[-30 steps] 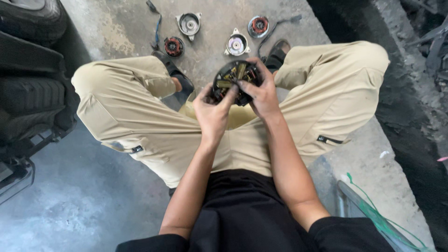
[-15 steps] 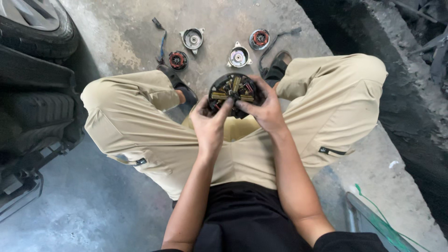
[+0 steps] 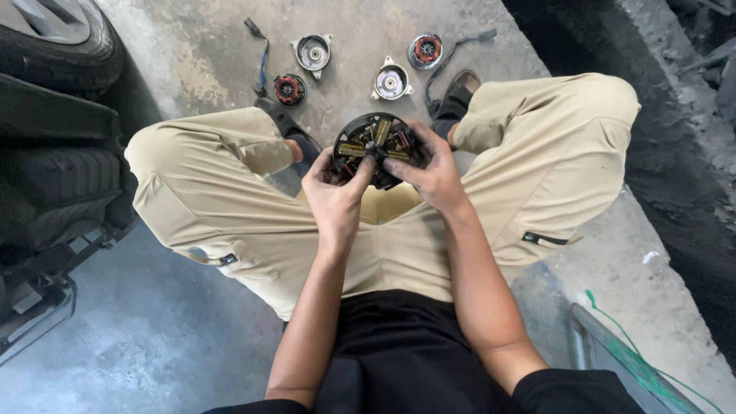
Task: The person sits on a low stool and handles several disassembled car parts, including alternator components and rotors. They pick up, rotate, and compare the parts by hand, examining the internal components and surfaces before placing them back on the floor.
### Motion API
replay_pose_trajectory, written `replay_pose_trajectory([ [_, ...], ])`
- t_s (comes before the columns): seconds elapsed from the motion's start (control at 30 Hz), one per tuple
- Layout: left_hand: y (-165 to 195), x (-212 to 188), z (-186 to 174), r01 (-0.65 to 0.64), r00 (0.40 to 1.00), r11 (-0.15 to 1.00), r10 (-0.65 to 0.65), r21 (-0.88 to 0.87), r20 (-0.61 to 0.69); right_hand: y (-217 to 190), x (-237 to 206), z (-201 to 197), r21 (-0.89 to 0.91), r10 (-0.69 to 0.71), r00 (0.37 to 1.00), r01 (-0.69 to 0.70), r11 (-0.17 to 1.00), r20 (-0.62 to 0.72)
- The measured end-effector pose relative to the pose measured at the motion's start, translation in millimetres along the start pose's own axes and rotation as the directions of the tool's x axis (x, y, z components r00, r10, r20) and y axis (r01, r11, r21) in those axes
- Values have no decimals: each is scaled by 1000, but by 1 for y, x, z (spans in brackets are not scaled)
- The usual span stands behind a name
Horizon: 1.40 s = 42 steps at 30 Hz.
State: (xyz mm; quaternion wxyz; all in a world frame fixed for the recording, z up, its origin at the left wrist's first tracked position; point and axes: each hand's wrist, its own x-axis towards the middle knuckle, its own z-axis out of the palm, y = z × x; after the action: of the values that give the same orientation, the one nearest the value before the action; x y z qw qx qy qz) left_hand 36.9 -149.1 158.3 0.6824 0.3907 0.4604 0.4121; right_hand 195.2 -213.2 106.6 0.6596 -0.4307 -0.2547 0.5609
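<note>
round black motor part, face-up

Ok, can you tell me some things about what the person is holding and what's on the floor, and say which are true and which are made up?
1. Both hands, left hand and right hand, hold one round black part. True.
2. The part lies on the floor. False: it is held up over the lap.
3. Four small round parts lie on the floor, such as the one with a red middle. True.
4. The trousers are blue. False: they are beige.
5. A tyre is at the left. True.
</note>
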Motion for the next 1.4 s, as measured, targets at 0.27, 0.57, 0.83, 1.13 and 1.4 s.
replay_pose_trajectory([
  [0.27, -12, -3, 0, -59, 995, 998, 58, -5, -76, 7, 1, 1, 22, -38, 999, 39, 999, -21],
  [0.57, -13, -6, 3, -90, 993, 996, 91, 11, -77, 12, 3, 10, -64, -116, 989, 110, 992, -92],
  [0.83, -11, -5, 5, -72, 995, 997, 74, 28, -64, 3, 1, 13, -104, -116, 991, 109, 989, -65],
  [1.13, -24, 6, -4, -13, 999, 999, 11, 40, 50, 8, 12, 13, 120, 21, 992, -5, 993, -126],
  [1.4, -63, 26, -22, 28, 998, 990, -21, -139, 53, 16, 16, 10, 415, 156, 983, -105, 904, -93],
])
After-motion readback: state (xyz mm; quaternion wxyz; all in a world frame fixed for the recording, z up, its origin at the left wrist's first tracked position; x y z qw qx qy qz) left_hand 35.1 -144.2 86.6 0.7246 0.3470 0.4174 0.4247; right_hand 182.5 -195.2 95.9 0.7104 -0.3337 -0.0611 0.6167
